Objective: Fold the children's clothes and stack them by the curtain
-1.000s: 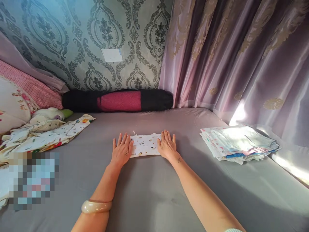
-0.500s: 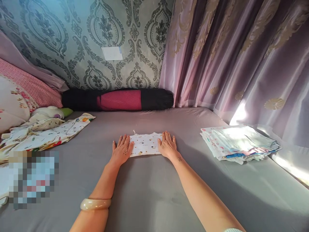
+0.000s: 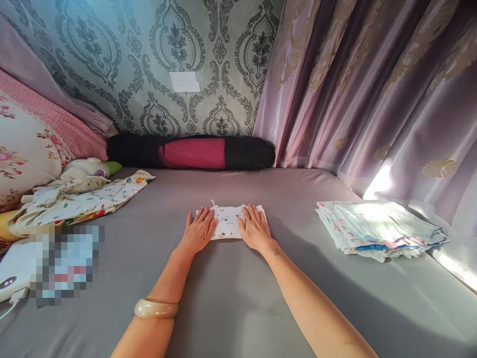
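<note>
A small white printed cloth (image 3: 228, 223), folded into a rectangle, lies on the grey bed sheet (image 3: 223, 288). My left hand (image 3: 200, 229) rests flat over its left end, fingers stretched out and pointing away from me. Over the right end lies my right hand (image 3: 255, 228), also flat with its fingers extended. Both palms press on the cloth and neither grips it. A thin white string sticks out from the cloth's far edge. The parts beneath my hands are hidden.
To the right is a stack of folded cloths (image 3: 383, 228). Loose printed clothes (image 3: 89, 196) and a floral pillow (image 3: 28, 144) lie at left, near a white device (image 3: 22, 268) with a cable and a blurred-out item. A black and red roll (image 3: 194, 152) lies along the wall.
My hands have moved inward from the cloth's side edges onto its top, so less of its middle shows. The camera view has shifted slightly left.
</note>
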A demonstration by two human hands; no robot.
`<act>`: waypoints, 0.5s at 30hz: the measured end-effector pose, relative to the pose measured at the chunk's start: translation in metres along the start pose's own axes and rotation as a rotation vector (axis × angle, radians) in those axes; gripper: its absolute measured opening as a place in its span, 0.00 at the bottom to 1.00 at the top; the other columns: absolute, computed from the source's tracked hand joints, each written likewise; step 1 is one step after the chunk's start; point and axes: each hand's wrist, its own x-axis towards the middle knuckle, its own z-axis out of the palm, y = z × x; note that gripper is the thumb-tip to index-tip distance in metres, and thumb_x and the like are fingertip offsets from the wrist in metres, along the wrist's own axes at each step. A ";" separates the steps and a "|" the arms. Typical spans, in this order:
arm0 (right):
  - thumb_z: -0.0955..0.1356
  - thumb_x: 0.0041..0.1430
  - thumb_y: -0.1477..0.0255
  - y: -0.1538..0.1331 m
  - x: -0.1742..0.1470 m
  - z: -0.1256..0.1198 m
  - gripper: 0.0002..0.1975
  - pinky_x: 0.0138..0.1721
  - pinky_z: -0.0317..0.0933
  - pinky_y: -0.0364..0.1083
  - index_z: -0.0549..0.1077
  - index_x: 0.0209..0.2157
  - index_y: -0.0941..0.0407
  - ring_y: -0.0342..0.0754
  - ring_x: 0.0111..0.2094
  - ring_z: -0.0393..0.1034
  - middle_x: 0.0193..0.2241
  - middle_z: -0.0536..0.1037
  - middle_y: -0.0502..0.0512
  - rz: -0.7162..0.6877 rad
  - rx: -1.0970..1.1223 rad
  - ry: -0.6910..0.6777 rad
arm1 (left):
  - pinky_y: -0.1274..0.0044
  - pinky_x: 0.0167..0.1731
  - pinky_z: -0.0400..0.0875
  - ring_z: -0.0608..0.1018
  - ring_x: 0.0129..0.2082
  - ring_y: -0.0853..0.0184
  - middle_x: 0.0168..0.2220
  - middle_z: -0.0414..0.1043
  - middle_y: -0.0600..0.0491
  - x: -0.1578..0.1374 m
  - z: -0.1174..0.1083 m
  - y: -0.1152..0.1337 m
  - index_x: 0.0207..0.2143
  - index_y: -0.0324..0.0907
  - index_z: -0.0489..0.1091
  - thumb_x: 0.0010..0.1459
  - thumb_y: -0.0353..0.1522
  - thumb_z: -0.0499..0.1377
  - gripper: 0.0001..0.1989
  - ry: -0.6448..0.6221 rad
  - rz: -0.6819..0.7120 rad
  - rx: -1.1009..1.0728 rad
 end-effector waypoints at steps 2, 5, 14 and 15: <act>0.48 0.68 0.60 0.000 0.000 0.002 0.31 0.64 0.36 0.55 0.52 0.65 0.65 0.55 0.66 0.40 0.65 0.50 0.64 0.014 -0.012 -0.013 | 0.53 0.61 0.45 0.54 0.66 0.56 0.64 0.55 0.46 0.000 0.003 -0.002 0.61 0.42 0.59 0.66 0.40 0.39 0.26 -0.019 0.001 -0.013; 0.48 0.68 0.60 0.000 0.000 0.001 0.31 0.64 0.35 0.56 0.52 0.65 0.64 0.55 0.66 0.40 0.66 0.50 0.64 0.021 -0.030 -0.028 | 0.54 0.61 0.45 0.53 0.66 0.56 0.65 0.54 0.46 0.000 0.004 -0.004 0.61 0.42 0.58 0.66 0.41 0.39 0.26 -0.020 0.005 -0.047; 0.48 0.68 0.60 -0.007 0.002 -0.008 0.31 0.63 0.36 0.58 0.53 0.64 0.64 0.56 0.66 0.41 0.65 0.50 0.64 0.042 -0.006 -0.068 | 0.60 0.59 0.54 0.63 0.61 0.60 0.59 0.63 0.47 0.005 0.001 -0.010 0.55 0.45 0.65 0.65 0.36 0.44 0.19 0.134 -0.073 -0.285; 0.48 0.68 0.61 -0.011 0.002 -0.010 0.30 0.63 0.36 0.59 0.53 0.64 0.63 0.56 0.66 0.41 0.65 0.50 0.64 0.036 -0.001 -0.062 | 0.62 0.58 0.57 0.65 0.59 0.60 0.58 0.65 0.47 0.006 0.001 -0.012 0.53 0.44 0.66 0.64 0.35 0.45 0.18 0.168 -0.082 -0.304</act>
